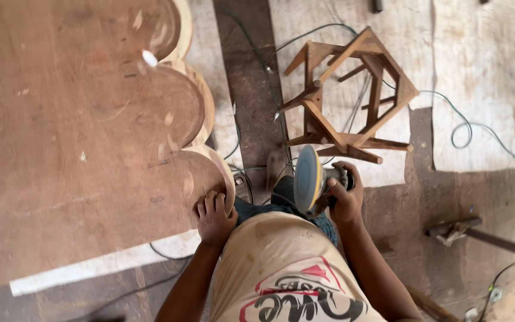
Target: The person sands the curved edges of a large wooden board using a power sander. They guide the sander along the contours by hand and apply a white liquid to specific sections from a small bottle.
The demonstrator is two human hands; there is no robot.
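A large reddish-brown wooden panel (73, 131) with a scalloped right edge fills the left of the head view. My left hand (213, 216) rests flat on its nearest rounded lobe, fingers spread over the edge. My right hand (346, 198) grips the body of a disc sander (309, 179), holding it away from the panel with the round yellow-rimmed pad turned on edge. A cable runs off from the tool across the floor.
A wooden stool frame (353, 98) lies tipped on the dusty floor just beyond the sander. Green cables (466, 128) loop across the ground at right. A metal bar (484, 235) lies at lower right. A pale board edge (102, 265) shows under the panel.
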